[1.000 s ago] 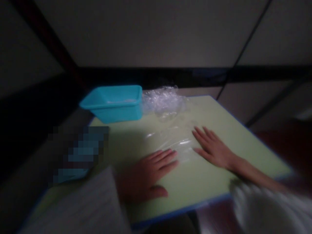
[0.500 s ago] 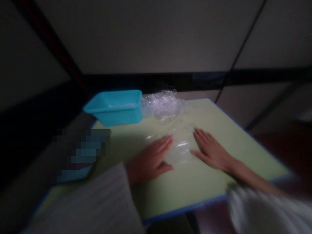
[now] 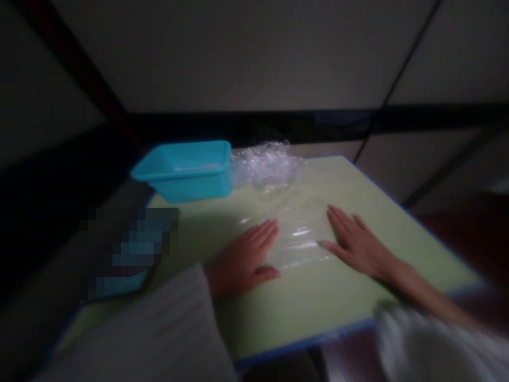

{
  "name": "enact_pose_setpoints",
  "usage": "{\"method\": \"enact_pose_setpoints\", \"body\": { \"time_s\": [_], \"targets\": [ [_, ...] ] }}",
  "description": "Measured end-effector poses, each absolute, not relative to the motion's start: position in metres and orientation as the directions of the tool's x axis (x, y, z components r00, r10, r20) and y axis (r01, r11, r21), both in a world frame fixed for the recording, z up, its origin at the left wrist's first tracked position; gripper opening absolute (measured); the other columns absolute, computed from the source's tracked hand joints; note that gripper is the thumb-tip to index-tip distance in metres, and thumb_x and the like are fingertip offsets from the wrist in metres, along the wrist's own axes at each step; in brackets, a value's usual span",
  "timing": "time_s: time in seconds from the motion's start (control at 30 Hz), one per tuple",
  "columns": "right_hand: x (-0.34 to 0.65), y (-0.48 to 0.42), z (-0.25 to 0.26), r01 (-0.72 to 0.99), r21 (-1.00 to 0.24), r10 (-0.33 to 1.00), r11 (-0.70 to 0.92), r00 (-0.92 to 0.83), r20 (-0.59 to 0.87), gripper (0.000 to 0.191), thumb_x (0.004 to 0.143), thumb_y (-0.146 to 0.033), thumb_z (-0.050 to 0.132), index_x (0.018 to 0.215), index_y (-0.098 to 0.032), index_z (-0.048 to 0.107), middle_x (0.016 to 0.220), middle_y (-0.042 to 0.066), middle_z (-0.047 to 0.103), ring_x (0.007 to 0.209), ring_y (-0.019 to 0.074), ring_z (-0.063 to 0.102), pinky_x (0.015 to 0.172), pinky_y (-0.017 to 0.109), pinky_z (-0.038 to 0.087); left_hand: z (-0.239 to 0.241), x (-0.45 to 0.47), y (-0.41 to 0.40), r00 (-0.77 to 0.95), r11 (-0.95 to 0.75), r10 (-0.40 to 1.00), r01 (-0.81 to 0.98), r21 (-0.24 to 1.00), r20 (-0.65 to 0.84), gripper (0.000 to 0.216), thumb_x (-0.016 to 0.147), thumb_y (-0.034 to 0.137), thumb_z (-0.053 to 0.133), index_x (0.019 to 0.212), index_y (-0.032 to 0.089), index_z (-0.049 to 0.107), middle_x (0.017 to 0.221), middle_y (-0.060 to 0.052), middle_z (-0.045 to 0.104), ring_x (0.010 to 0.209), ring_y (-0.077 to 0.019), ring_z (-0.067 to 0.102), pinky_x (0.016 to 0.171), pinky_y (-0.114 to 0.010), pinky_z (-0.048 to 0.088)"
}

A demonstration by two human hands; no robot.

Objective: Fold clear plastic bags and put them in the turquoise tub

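A clear plastic bag [image 3: 300, 239] lies flat on the yellow-green table [image 3: 318, 302], with bright glints across its creases. My left hand [image 3: 248, 260] rests palm down on the bag's left part, fingers stretched and thumb apart. On its right edge lies my right hand [image 3: 358, 244], also palm down, fingers extended and thumb pointing in. Neither hand grips anything. Just beyond the bag, a crumpled heap of clear plastic [image 3: 268, 167] sits on the table; whether the two join is unclear.
A turquoise plastic basin [image 3: 191, 185] stands at the back left, beside the heap. At the left table edge lies a flat dark-edged object [image 3: 139, 249], blurred out in part. Pale wall panels [image 3: 258, 58] rise behind the table, which has a blue edge.
My right hand has slid to the right, widening the gap between my hands. My left hand stays nearly in place. More of the flat bag shows between them.
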State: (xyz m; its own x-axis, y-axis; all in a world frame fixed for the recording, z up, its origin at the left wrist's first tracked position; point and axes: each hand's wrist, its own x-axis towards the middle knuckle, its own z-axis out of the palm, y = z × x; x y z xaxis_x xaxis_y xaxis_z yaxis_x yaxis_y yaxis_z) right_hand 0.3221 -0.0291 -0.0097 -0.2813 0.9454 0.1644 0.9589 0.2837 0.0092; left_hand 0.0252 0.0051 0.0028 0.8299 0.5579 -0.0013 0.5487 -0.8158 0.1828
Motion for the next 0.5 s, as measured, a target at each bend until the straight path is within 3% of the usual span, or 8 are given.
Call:
{"method": "enact_pose_setpoints", "body": {
  "time_s": [0.23,0.5],
  "targets": [
    [0.327,-0.029,-0.012,0.962,-0.005,0.947,0.272,-0.267,0.179,0.083,0.086,-0.069,0.021,0.146,-0.012,0.019,0.146,0.017,0.031,0.136,0.0276,0.026,0.108,0.054,0.025,0.002,0.025,0.005,0.835,-0.824,0.551,0.544,0.158,-0.003,0.08,0.089,0.061,0.032,0.143,0.005,0.016,0.152,-0.019,0.011,0.142,-0.0249,0.007,0.115,-0.04,0.014],
    [0.336,-0.028,-0.02,0.963,0.034,0.938,0.267,-0.268,0.222,0.059,0.096,-0.048,0.013,0.148,-0.02,0.011,0.149,0.009,0.028,0.136,0.0243,0.027,0.107,0.053,0.027,-0.002,0.024,0.006,0.837,-0.83,0.546,0.535,0.159,0.031,0.08,0.088,0.064,0.031,0.142,0.007,0.017,0.152,-0.019,0.014,0.141,-0.0258,0.009,0.114,-0.041,0.015]
  ]
}}
